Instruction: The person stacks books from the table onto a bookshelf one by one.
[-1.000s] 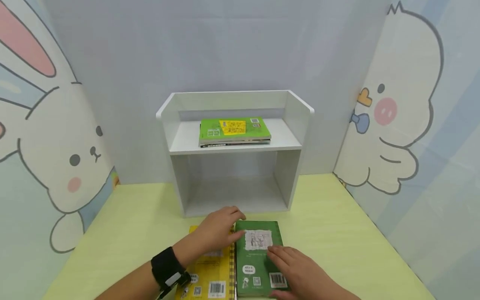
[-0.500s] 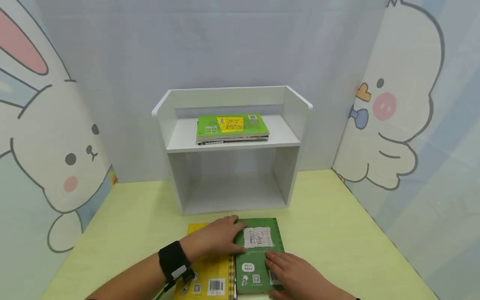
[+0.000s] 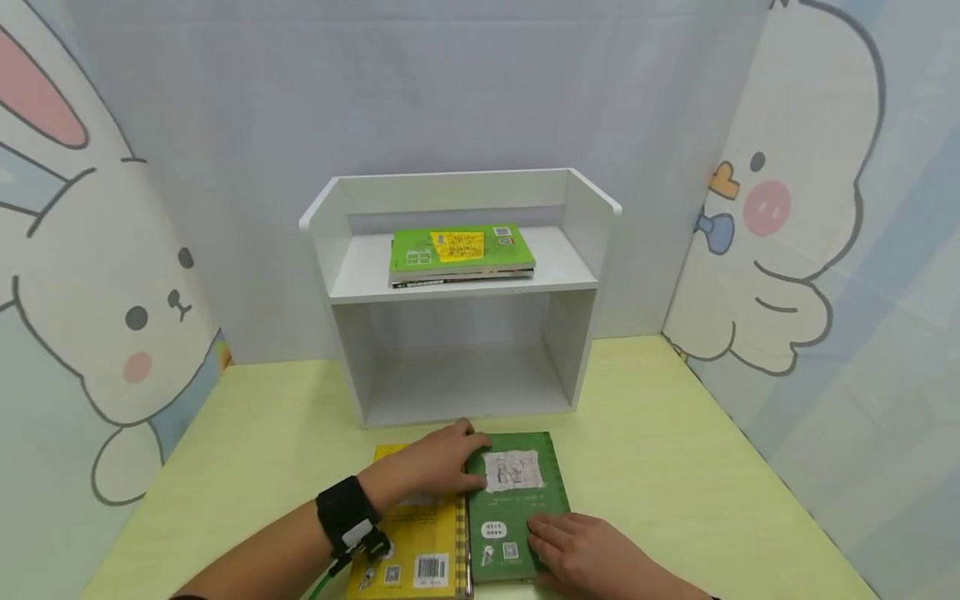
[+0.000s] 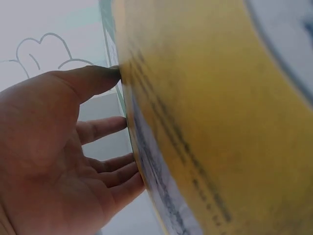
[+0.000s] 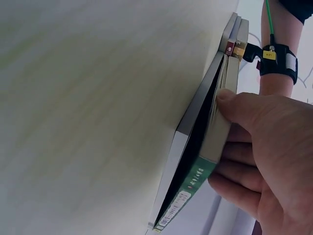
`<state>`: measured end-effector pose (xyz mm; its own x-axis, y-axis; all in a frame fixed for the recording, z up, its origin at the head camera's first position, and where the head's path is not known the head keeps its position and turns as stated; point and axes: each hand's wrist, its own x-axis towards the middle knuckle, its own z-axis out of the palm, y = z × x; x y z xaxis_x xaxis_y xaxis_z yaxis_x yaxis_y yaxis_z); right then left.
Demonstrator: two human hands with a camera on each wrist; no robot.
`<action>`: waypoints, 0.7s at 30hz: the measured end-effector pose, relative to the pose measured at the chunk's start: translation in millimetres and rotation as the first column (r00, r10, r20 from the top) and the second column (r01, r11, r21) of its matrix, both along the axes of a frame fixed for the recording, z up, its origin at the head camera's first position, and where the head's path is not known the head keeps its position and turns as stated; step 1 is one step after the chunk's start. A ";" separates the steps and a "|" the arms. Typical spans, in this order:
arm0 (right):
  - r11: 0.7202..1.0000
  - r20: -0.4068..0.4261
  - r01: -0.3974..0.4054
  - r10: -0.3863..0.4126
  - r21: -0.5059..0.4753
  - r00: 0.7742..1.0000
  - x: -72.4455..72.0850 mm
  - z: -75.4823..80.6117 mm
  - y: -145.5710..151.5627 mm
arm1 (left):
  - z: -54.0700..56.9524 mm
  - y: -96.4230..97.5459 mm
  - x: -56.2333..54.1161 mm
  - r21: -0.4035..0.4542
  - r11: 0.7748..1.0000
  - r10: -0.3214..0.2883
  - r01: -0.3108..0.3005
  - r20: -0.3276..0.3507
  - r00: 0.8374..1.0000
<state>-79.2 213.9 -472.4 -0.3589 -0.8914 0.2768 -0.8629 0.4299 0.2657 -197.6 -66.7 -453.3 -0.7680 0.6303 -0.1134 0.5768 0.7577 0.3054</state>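
Note:
A green book [image 3: 517, 517] lies beside a yellow book [image 3: 420, 537] in front of the shelf. My right hand [image 3: 581, 550] pinches the green book's right edge, thumb against the pages and fingers on the cover. In the right wrist view, a dark gap shows between the green book's spine [image 5: 188, 186] and a pale-edged book [image 5: 173, 152] under it. My left hand [image 3: 438, 462] reaches across the yellow book, fingertips and thumb touching the green book near its left edge. The left wrist view has its fairly straight fingers [image 4: 105, 129] partly hidden behind the yellow cover.
A white two-tier shelf [image 3: 461, 293] stands behind the books. On its upper board lies a stack topped by a light green book [image 3: 487, 250]. Printed fabric walls flank the pale yellow table [image 3: 697, 483]. A black strap with a camera [image 3: 352, 529] circles my left wrist.
My right hand has slid down slightly along the green book's right edge. My left fingers stay at the green book's upper left. The whole view has shifted a little.

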 end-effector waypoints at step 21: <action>0.994 -0.069 -0.059 0.052 -0.096 0.996 0.2 -1.2 -1.9 | -4.8 -0.4 -14.7 0.408 0.906 0.096 -0.114 0.066 0.993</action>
<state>-79.0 212.0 -473.6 -0.2872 -0.8768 0.3857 -0.8680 0.4085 0.2823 -212.3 -67.1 -458.2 -0.8325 0.5444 0.1033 0.4801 0.6155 0.6250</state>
